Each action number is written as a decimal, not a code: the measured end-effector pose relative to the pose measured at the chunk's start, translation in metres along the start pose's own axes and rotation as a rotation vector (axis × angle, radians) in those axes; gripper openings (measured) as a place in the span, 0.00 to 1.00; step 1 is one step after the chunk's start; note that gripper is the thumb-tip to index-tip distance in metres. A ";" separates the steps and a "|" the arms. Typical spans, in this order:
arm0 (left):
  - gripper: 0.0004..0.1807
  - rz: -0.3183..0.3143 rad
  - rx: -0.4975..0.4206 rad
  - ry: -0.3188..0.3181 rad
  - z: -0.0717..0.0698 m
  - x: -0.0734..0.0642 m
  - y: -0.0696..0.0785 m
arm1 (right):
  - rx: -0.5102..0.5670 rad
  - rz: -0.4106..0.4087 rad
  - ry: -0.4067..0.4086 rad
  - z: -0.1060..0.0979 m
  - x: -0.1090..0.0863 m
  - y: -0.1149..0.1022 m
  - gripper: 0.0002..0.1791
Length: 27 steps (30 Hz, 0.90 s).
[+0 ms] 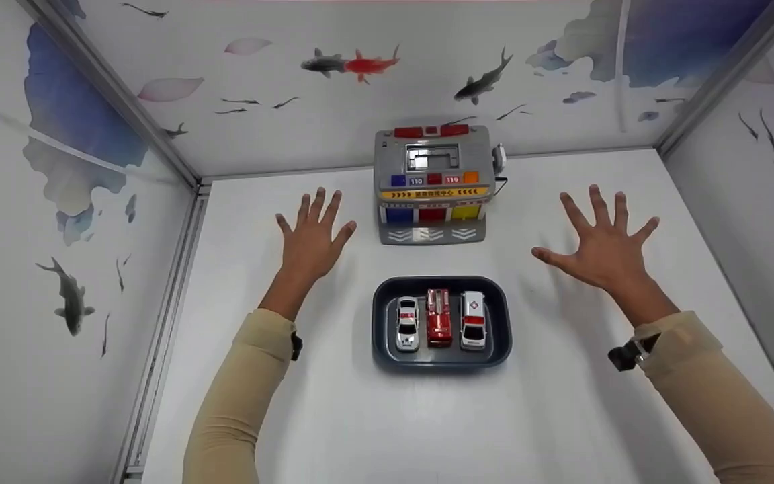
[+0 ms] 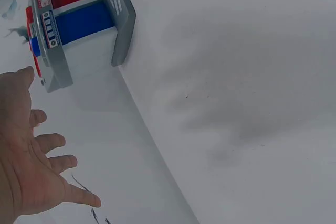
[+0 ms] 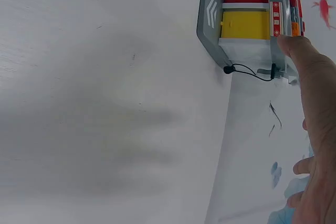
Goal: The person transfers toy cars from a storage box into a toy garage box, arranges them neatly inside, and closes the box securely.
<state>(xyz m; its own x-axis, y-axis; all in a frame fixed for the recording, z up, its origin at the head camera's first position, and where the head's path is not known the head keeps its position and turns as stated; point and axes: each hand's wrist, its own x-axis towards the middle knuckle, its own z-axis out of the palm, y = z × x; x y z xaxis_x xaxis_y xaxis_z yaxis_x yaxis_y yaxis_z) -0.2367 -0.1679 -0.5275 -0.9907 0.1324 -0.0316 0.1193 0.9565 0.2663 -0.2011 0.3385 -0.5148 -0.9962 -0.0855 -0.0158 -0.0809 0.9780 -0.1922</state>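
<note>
My left hand is spread with nothing in it, left of a grey toy garage with blue, red and yellow doors. On the other side, my right hand also has its fingers apart and holds nothing. Between my forearms sits a dark blue tray. Three toy vehicles lie in it side by side: a white police car, a red fire truck and a white ambulance with a red cross. Both wrist views show the hands' shadows on the white table and the garage beyond.
The white table is bounded by a back wall and side walls printed with fish. At the garage's right side hangs a black cord. Metal framing runs along the table's left edge.
</note>
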 end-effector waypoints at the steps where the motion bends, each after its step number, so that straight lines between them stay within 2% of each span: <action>1: 0.44 0.006 -0.005 0.003 0.001 0.002 0.002 | 0.001 0.000 0.000 0.000 0.001 0.000 0.65; 9: 0.42 0.049 -0.068 0.043 0.011 0.019 0.012 | 0.005 -0.007 0.010 0.005 0.005 -0.002 0.65; 15: 0.41 0.052 -0.133 0.020 0.011 0.031 0.018 | 0.004 -0.006 0.011 0.008 0.006 -0.005 0.64; 21: 0.40 0.043 -0.198 0.015 0.011 0.045 0.032 | 0.022 -0.012 0.033 0.008 0.007 -0.003 0.63; 27: 0.39 0.046 -0.216 0.009 0.014 0.052 0.042 | 0.039 -0.031 0.068 0.013 0.006 -0.005 0.61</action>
<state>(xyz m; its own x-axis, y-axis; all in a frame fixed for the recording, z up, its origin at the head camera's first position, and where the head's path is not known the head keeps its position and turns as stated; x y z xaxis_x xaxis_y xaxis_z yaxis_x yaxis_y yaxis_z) -0.2824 -0.1173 -0.5318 -0.9852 0.1714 -0.0058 0.1488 0.8714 0.4675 -0.2062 0.3306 -0.5263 -0.9932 -0.1013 0.0574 -0.1119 0.9669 -0.2295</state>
